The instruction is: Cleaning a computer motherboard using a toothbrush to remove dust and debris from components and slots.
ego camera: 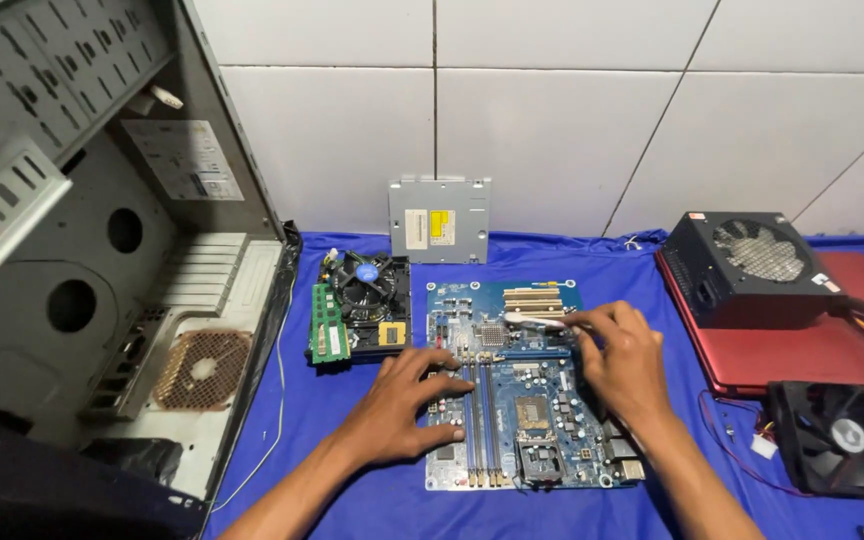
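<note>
The blue motherboard (527, 400) lies flat under both hands, the left hand (407, 400) spread open, pressing its left edge, while the right hand (624, 360) pinches a thin brush-like tool (537, 320) over its upper part.

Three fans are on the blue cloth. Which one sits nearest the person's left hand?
The small cooler fan with the blue centre, just beyond the left hand. The power supply's fan and the loose black fan lie far right.
</note>
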